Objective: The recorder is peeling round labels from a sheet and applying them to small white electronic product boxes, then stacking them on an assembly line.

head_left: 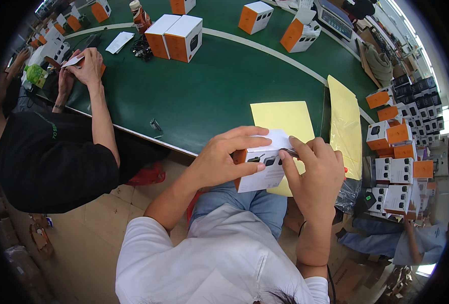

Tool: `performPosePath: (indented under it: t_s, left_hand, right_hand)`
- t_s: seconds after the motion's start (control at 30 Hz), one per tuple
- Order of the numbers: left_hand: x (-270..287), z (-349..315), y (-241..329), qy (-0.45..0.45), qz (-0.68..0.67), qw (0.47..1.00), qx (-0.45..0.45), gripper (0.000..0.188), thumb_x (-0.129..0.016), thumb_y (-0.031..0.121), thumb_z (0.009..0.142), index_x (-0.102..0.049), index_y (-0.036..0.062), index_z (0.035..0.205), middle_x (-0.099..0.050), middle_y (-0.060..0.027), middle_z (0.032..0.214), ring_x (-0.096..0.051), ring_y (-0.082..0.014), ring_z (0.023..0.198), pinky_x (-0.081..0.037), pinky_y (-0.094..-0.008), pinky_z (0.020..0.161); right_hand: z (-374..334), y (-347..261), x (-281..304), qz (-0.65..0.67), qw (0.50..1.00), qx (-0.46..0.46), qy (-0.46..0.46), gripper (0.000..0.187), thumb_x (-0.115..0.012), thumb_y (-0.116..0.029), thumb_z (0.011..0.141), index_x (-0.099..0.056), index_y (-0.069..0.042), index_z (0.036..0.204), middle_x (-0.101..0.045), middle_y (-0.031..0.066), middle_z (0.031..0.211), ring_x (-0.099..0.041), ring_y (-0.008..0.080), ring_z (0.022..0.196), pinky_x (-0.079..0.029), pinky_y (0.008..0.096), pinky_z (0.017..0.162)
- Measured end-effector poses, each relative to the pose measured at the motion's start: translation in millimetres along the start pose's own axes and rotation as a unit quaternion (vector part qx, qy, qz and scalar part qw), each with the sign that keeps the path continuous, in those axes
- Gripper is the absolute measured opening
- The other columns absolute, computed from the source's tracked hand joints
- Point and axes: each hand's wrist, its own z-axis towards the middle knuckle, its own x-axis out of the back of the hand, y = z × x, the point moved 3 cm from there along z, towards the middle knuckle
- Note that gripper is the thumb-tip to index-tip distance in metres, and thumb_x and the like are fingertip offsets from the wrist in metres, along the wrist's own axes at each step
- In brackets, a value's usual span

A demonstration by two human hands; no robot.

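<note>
Clamping white-and-orange box [268,172] from its left with left hand [218,158], pinching slim tool [288,152] at its right with right hand [316,169].

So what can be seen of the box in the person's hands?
The box is white, apparently cardboard, with an orange left side and dark devices pictured on its front. It looks closed and is tilted in the left hand's grip, which touches its top and front. It partly hides a yellow sheet. The right hand's grip holds a slim dark tool at the box's upper right edge.
</note>
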Motion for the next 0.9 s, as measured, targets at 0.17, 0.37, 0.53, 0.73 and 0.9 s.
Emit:
performPosePath:
  t_s: [0.17, 0.37, 0.53, 0.73, 0.9]
  left_hand:
    - [1, -1, 1, 0.007, -0.007, 1.000, -0.009, 0.046, -0.084, 0.011, 0.080, -0.073, 0.0052, 0.125, -0.064, -0.0171, 0.138, -0.062, -0.0305, 0.126, -0.049, -0.0400, 0.104]
    - [-1, -3, -1, 0.010, -0.010, 1.000, -0.018, 0.046, -0.084, 0.011, 0.081, -0.073, 0.0050, 0.125, -0.065, -0.0177, 0.137, -0.063, -0.0309, 0.125, -0.050, -0.0399, 0.104]
    - [-3, -4, -5, 0.005, -0.003, 1.000, -0.011, 0.045, -0.083, 0.010, 0.081, -0.072, 0.0049, 0.125, -0.065, -0.0185, 0.136, -0.063, -0.0312, 0.125, -0.050, -0.0400, 0.103]
    - [-6, -6, -10, -0.002, -0.006, 1.000, -0.008, 0.045, -0.083, 0.010, 0.082, -0.072, 0.0042, 0.126, -0.065, -0.0185, 0.136, -0.063, -0.0310, 0.124, -0.051, -0.0398, 0.102]
    - [-6, -9, -14, -0.026, -0.007, 0.999, 0.022, 0.048, -0.083, 0.009, 0.081, -0.071, 0.0039, 0.127, -0.065, -0.0182, 0.137, -0.063, -0.0298, 0.124, -0.052, -0.0387, 0.100]
  right_hand:
    - [1, -3, -2, -0.021, 1.000, 0.006, 0.010, 0.037, -0.080, -0.033, 0.084, -0.077, -0.006, 0.108, -0.058, 0.0050, 0.082, -0.057, 0.0229, 0.077, -0.039, 0.0383, 0.070]
    - [1, -4, -2, -0.037, 0.999, -0.003, -0.004, 0.043, -0.080, -0.038, 0.083, -0.076, -0.005, 0.109, -0.057, 0.0070, 0.085, -0.057, 0.0242, 0.079, -0.039, 0.0390, 0.073]
    - [2, -1, -6, -0.054, 0.998, -0.021, -0.025, 0.056, -0.082, -0.045, 0.077, -0.074, -0.002, 0.111, -0.055, 0.0086, 0.092, -0.058, 0.0247, 0.083, -0.037, 0.0397, 0.075]
    - [4, 3, -9, -0.061, 0.997, -0.030, -0.043, 0.063, -0.083, -0.051, 0.073, -0.071, 0.000, 0.108, -0.055, 0.0095, 0.094, -0.057, 0.0254, 0.084, -0.037, 0.0404, 0.075]
    - [8, 19, -1, -0.018, 0.997, -0.061, -0.051, 0.056, -0.088, -0.046, 0.069, -0.071, -0.002, 0.100, -0.055, 0.0091, 0.093, -0.057, 0.0252, 0.082, -0.039, 0.0400, 0.074]
